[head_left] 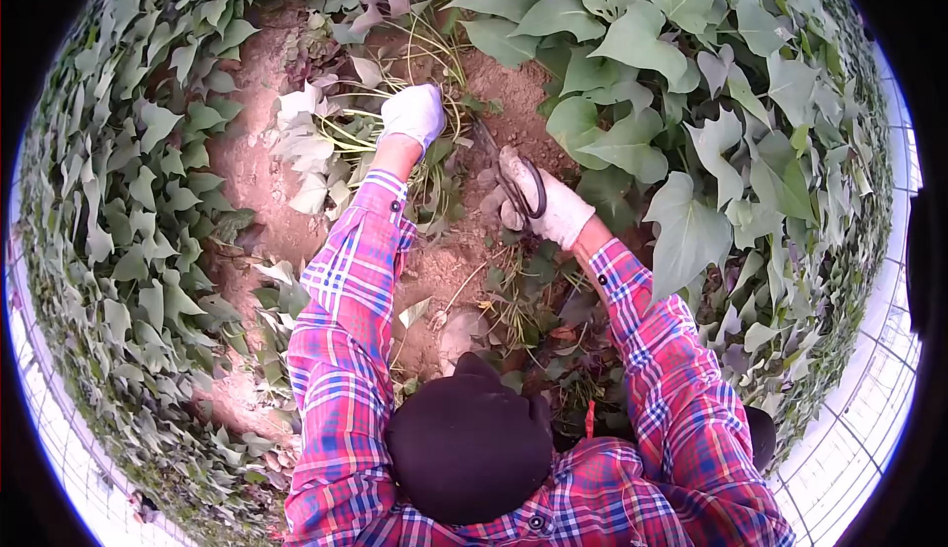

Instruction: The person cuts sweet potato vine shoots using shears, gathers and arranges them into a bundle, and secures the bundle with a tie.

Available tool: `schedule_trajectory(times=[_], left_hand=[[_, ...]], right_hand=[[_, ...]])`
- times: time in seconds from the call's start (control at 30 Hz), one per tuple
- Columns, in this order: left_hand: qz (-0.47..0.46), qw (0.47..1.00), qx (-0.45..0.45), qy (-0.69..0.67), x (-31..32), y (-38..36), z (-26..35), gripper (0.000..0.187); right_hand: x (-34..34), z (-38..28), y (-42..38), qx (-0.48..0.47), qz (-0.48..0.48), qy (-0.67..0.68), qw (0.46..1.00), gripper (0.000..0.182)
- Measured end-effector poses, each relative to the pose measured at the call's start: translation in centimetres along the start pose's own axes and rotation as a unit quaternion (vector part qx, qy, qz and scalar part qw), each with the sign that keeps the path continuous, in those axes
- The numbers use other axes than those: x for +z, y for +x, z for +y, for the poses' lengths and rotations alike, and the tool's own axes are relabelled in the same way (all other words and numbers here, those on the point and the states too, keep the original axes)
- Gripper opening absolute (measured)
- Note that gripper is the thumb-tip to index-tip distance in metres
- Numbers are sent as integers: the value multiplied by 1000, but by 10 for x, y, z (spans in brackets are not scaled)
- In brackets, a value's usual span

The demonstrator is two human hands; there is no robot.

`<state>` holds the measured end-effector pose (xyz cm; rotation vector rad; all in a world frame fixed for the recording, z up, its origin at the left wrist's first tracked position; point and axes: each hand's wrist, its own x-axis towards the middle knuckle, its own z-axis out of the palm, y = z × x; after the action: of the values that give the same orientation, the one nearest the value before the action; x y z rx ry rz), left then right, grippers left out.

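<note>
My left hand, in a white glove, is closed around a bunch of leafy sweet potato vines. Their pale green stems fan out to the left and up from the fist, and some leaves show whitish undersides. My right hand, in a soil-stained glove, grips dark-handled scissors. The blades point up and left, with the tips low over the soil just right of my left fist. Part of the handle is hidden by the fingers.
Dense green foliage rises close on the right, and another leafy row runs along the left. Reddish-brown soil shows between them. Cut-looking stems and loose leaves lie below my hands. My dark-covered knee is in front.
</note>
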<state>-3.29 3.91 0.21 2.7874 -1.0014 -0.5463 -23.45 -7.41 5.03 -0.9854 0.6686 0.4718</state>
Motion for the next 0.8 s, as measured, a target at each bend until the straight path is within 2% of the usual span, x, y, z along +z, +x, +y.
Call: schedule_trajectory(times=[0.07,0.13,0.17,0.23,0.3,0.33,0.37,0.4,0.43,0.57,0.63,0.8], left_hand=[[11,1000,-2,-13,6,1,-2,19],[23,999,-13,-32,9,-2,-5,21],[34,998,-25,-52,9,-4,-5,25],[32,997,-28,-60,9,-5,-4,26],[25,997,-30,-64,10,-5,-3,27],[24,997,-30,-64,11,-6,-2,27],[32,996,-37,-71,13,-8,-2,27],[41,995,-44,-78,14,-9,-1,27],[40,995,-44,-77,16,-8,-2,27],[72,993,-47,-76,13,-7,-2,28],[63,994,-50,-71,10,-11,0,21],[75,994,-28,-70,13,-14,1,21]], right_hand=[[-6,-1,-4,-9,-9,36,999,59],[-13,1,-4,32,-49,126,990,53],[-18,1,-4,48,-100,163,980,46],[-21,5,0,27,-107,183,977,46],[-52,45,37,-122,-86,-15,989,66],[-67,65,56,-190,-54,-110,974,76],[-49,43,44,-119,-28,-42,992,76],[-38,18,24,-21,-55,78,995,75],[-7,-28,-9,81,-58,196,976,74],[-13,-30,-4,58,-56,148,986,72],[-17,-29,3,100,-101,206,968,71],[-19,-18,21,73,-62,176,980,63]])
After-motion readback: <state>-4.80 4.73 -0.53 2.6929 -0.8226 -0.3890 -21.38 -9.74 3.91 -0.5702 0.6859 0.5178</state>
